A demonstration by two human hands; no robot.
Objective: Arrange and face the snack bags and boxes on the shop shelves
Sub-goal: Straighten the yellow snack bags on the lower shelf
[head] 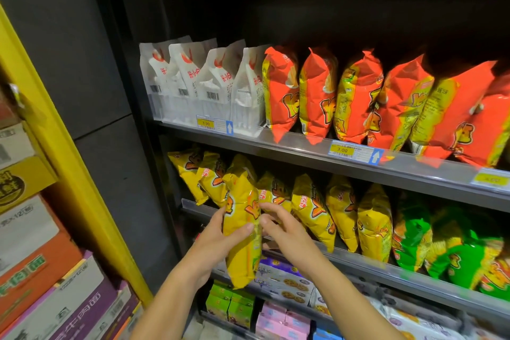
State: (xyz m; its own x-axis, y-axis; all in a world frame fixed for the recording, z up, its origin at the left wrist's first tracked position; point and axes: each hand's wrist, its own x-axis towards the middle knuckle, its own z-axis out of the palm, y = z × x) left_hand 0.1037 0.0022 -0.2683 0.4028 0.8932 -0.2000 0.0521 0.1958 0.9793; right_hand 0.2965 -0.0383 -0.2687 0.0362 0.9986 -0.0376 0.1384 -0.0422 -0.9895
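While it stands upright before the left end of the middle shelf, the glossy yellow snack bag with orange lettering is gripped by the left hand, the right hand loosely spread at its right edge.

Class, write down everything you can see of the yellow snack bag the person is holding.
The yellow snack bag is a glossy, crinkled, foil-like pouch, puffed out, with orange-red lettering and a crumpled top. Roughly upright, it is held in front of the row of matching yellow bags. The left hand grips its middle, thumb across the front. The right hand, fingers loosely spread, reaches its right edge; contact is unclear.
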